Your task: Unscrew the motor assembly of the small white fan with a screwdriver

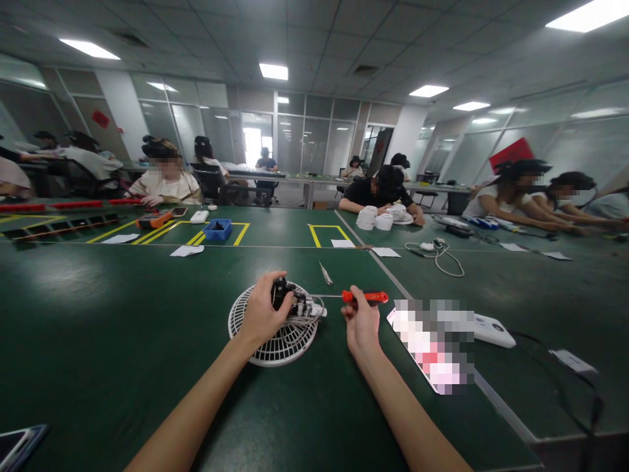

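Observation:
A round white fan grille (282,354) lies flat on the green table in front of me. On top of it sits a black fan motor (280,293) with white parts and loose wires. My left hand (263,308) is closed around the motor, thumb and fingers on either side. My right hand (362,321) grips a screwdriver (376,297) by its red and black handle. The screwdriver's shaft points left, level, towards the white parts of the motor; whether its tip touches them I cannot tell. Just beyond lies a small clear-handled screwdriver (325,274).
To the right lie a phone (417,354) and a white power bank (491,331) with a black cable. Another phone (19,442) is at the near left. Farther back stand a blue bin (217,229) and an orange multimeter (154,219). Several people sit at tables around.

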### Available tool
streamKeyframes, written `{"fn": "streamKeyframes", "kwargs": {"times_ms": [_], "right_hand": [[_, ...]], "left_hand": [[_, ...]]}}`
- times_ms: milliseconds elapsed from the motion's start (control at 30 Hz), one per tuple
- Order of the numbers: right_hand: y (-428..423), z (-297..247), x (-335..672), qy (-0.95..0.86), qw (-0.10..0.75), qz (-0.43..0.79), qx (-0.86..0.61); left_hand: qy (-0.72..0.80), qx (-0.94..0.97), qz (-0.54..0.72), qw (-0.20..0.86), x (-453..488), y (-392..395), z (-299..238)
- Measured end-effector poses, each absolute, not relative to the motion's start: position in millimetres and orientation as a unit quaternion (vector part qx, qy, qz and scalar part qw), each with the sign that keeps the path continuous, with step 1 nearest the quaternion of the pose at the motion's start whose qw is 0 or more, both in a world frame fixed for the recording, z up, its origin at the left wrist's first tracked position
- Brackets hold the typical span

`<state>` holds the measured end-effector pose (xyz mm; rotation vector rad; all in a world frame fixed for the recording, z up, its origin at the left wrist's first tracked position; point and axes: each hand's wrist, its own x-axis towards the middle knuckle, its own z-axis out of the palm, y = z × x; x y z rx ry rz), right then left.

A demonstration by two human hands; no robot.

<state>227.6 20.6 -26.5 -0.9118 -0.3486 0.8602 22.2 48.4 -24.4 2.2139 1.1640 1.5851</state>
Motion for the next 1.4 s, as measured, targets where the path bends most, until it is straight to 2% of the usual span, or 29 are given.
{"fn": "streamKeyframes", "kwargs": {"times_ms": [233, 567, 867, 1100, 1400], "right_hand": [[19, -27, 229, -0.132, 0.788, 0.460, -0.387], [18, -24, 222, -0.188, 0.797, 0.402, -0.409], [17, -25, 224, -0.172, 0.791, 0.433, -0.396], [16, -23, 222, -0.187, 0.794, 0.409, -0.410], [17, -25, 222, -0.139, 0.778, 0.451, -0.415]], "left_hand": [[0.394, 0.737, 0.543, 0.076, 24, 48, -27], [0.389, 0.742, 0.543, 0.058, 24, 46, -27], [0.387, 0.743, 0.543, 0.054, 23, 47, -29], [0.399, 0.734, 0.546, 0.061, 25, 46, -31], [0.410, 0.726, 0.547, 0.070, 25, 48, -35]]}}
